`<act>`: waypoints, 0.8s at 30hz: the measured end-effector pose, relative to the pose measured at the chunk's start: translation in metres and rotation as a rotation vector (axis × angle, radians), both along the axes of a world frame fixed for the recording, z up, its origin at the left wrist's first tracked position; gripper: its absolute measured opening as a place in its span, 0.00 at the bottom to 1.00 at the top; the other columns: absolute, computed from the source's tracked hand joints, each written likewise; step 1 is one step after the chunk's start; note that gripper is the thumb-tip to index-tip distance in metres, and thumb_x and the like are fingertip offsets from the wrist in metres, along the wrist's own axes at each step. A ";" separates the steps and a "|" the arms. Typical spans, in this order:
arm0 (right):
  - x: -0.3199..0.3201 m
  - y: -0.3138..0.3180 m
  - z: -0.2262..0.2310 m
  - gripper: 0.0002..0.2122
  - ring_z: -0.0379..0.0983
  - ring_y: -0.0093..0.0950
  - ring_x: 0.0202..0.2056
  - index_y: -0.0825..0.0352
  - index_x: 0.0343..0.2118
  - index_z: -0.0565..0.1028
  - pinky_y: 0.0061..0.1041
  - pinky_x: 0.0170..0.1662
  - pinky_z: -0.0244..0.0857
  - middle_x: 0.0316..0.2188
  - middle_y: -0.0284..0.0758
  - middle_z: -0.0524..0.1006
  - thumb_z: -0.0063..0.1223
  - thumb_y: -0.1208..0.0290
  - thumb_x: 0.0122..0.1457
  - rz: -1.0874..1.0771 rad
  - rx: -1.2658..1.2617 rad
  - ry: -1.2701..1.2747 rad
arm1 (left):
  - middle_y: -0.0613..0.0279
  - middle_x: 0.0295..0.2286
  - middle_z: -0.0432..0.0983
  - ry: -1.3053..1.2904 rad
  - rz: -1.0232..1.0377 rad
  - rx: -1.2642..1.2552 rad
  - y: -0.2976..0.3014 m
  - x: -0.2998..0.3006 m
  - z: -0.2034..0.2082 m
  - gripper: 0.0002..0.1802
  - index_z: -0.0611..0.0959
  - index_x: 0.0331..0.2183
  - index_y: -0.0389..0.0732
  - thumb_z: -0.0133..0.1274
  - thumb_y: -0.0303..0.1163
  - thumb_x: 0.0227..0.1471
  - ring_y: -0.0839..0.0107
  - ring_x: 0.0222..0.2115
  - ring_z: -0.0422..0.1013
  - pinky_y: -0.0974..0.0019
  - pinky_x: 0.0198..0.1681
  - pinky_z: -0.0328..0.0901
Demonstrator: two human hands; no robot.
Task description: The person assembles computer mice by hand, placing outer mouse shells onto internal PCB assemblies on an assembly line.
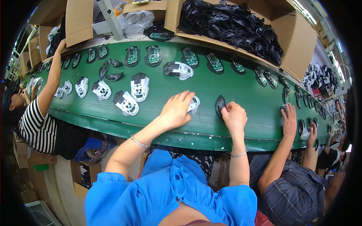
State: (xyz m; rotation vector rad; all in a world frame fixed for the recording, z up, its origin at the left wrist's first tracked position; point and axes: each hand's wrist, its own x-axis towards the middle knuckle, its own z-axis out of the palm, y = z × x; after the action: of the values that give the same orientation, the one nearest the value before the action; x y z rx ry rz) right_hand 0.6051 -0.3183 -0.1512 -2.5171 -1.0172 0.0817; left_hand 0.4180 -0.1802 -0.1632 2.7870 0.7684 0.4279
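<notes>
Strip lights (305,12) glow beyond a green worktop (264,120).

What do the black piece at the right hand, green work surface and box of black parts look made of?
Black piece: probably moulded plastic, satin; thin, curved form. Green work surface: smooth, slight sheen, maybe rubber or vinyl. Box: cardboard, matte brown, folded flaps.

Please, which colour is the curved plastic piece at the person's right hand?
The curved, leaf-shaped plastic piece is black; the head view shows it best.

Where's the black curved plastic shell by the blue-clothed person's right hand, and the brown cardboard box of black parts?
Black curved plastic shell (219,103), head view: upper half.
Brown cardboard box (300,46), head view: right flap.
</notes>
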 end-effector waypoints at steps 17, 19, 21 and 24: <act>-0.092 0.022 0.042 0.05 0.75 0.23 0.20 0.73 0.30 0.72 0.17 0.23 0.67 0.21 0.36 0.76 0.54 0.77 0.57 0.302 1.028 0.944 | 0.62 0.40 0.71 -0.789 -0.031 -1.579 -0.001 0.003 0.020 0.26 0.67 0.50 0.39 0.40 0.50 0.60 0.77 0.41 0.69 0.71 0.43 0.66; -0.092 0.025 0.042 0.05 0.75 0.22 0.20 0.73 0.30 0.72 0.16 0.23 0.67 0.21 0.35 0.76 0.54 0.77 0.56 0.314 0.958 0.899 | 0.64 0.39 0.71 -0.797 -0.064 -1.600 -0.002 0.003 0.021 0.27 0.67 0.50 0.42 0.33 0.54 0.61 0.77 0.39 0.69 0.72 0.40 0.67; -0.091 0.028 0.041 0.05 0.73 0.19 0.19 0.73 0.27 0.72 0.15 0.22 0.66 0.19 0.32 0.76 0.55 0.77 0.56 0.320 0.885 0.796 | 0.64 0.39 0.71 -0.809 -0.051 -1.606 -0.004 0.002 0.022 0.28 0.67 0.50 0.42 0.33 0.55 0.61 0.78 0.39 0.69 0.71 0.40 0.67; -0.090 0.028 0.036 0.05 0.73 0.18 0.18 0.72 0.25 0.72 0.15 0.20 0.66 0.17 0.32 0.76 0.56 0.77 0.55 0.295 0.824 0.739 | 0.64 0.39 0.71 -0.811 -0.046 -1.605 -0.005 -0.003 0.023 0.29 0.66 0.50 0.42 0.33 0.56 0.61 0.78 0.38 0.69 0.72 0.40 0.67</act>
State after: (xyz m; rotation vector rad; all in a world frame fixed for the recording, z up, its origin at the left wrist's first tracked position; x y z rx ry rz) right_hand 0.5150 -0.2902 -0.1149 -1.4005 -0.8431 0.5181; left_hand 0.4148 -0.1854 -0.1399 0.9931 0.4394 0.5109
